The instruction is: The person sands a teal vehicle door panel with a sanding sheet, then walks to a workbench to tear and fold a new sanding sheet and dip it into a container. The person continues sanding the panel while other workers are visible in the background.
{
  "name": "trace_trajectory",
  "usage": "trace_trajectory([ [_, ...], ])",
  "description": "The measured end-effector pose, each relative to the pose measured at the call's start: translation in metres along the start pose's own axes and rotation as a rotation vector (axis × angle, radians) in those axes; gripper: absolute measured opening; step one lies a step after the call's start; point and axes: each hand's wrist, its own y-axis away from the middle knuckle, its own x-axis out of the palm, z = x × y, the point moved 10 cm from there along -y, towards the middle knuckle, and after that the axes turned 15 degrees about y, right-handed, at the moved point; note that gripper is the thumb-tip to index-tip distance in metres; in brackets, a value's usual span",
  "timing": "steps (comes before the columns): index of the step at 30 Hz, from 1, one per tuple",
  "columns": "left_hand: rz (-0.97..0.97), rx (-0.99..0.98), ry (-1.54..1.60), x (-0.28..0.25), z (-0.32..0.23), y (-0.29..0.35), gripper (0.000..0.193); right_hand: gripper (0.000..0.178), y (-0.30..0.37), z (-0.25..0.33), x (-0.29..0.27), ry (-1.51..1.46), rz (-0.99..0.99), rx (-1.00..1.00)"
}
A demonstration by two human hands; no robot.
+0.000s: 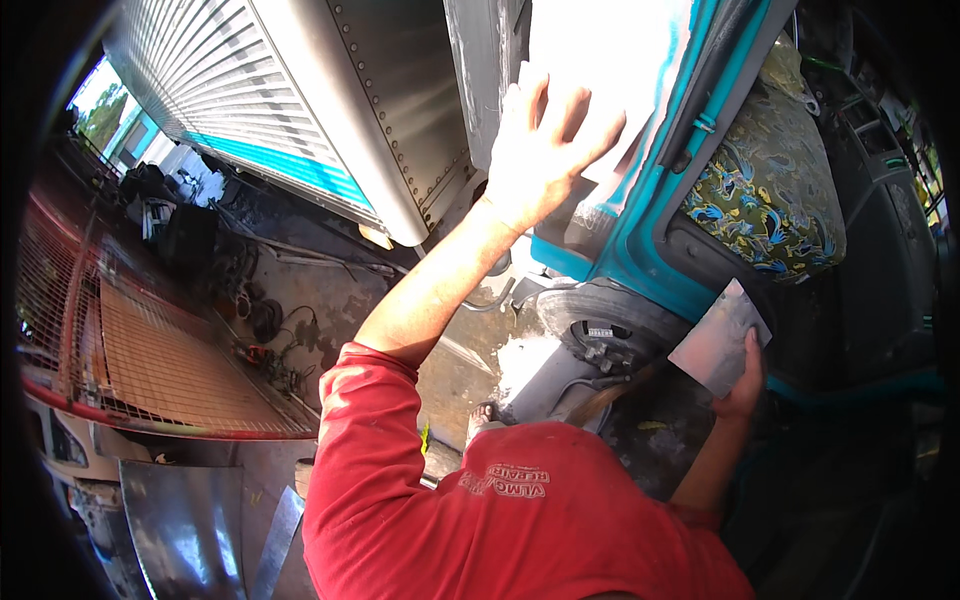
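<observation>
Pinching a pale flat sheet (715, 342) with right hand (742, 388); left hand (548, 150) is spreading over sunlit panel (630, 50), contact unclear. Teal cab (642, 270) is containing a patterned seat (772, 190).

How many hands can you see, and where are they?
2. The left hand is raised at the bright panel, fingers spread; I can't tell if it touches. The right hand, lower right, holds a pale flat sheet.
</observation>
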Motion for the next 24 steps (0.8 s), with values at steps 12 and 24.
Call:
trace_trajectory([
  [12,0.079,-0.119,0.147,-0.017,-0.006,0.020,0.073,0.048,0.003,-0.003,-0.005,-0.010,-0.042,0.037],
  [24,-0.112,0.195,0.172,-0.077,0.039,-0.133,0.053,0.049,0.001,-0.025,-0.019,0.001,-0.106,0.066],
])
